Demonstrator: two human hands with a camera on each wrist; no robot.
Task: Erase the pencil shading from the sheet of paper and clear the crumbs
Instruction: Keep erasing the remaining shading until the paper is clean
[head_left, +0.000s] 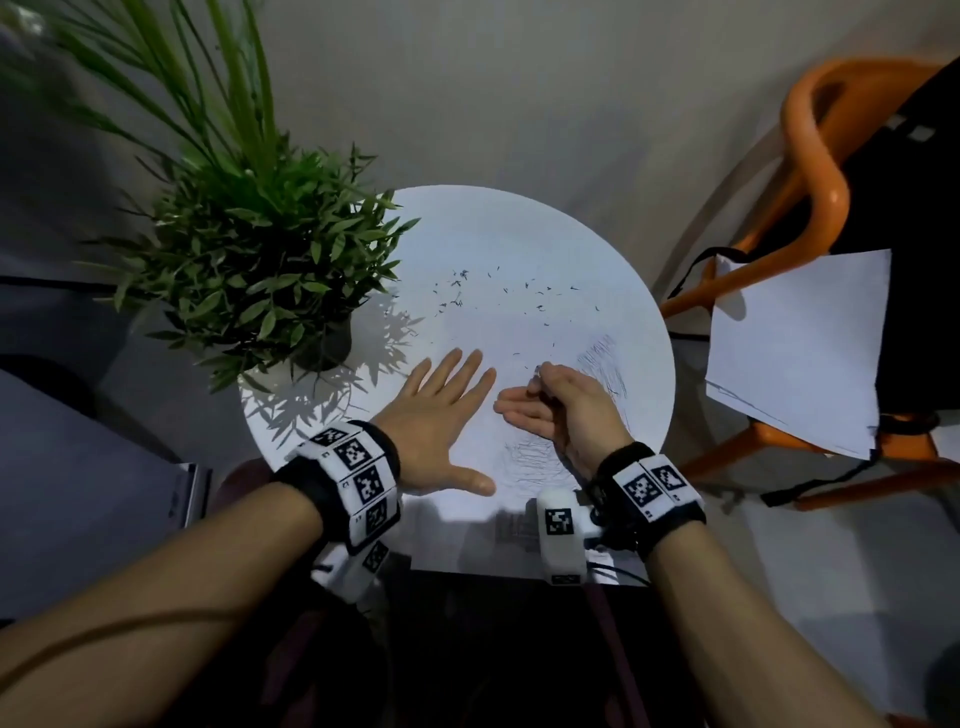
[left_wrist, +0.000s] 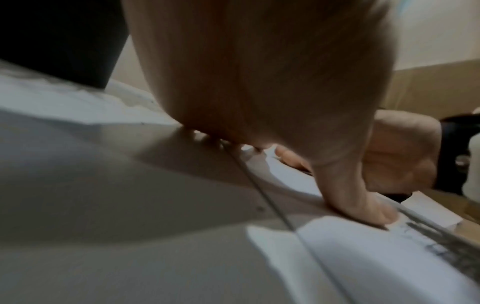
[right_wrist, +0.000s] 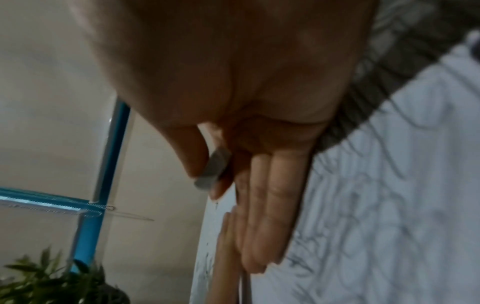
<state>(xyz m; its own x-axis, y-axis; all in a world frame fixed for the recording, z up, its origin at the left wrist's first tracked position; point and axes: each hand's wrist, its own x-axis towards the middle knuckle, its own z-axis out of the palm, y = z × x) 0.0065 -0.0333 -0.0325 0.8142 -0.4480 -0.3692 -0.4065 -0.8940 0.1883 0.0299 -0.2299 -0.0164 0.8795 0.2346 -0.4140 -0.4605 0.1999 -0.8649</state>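
Note:
A white sheet of paper (head_left: 563, 332) lies on the round white table (head_left: 467, 208). Pencil shading (head_left: 602, 358) marks its right side, and more shading (head_left: 535, 462) lies near the front edge. Dark eraser crumbs (head_left: 493, 296) are scattered across the far half. My left hand (head_left: 441, 415) lies flat on the paper with fingers spread, its thumb (left_wrist: 363, 205) pressing down. My right hand (head_left: 550, 395) pinches a small grey eraser (right_wrist: 213, 170) between thumb and forefinger, just left of the right shading; its other fingers (right_wrist: 262, 222) stretch out straight.
A potted green plant (head_left: 260, 270) stands on the table's left edge, close to my left hand. To the right is an orange chair (head_left: 821, 156) bearing a black bag and another white sheet (head_left: 800, 353). The table's front rim is under my wrists.

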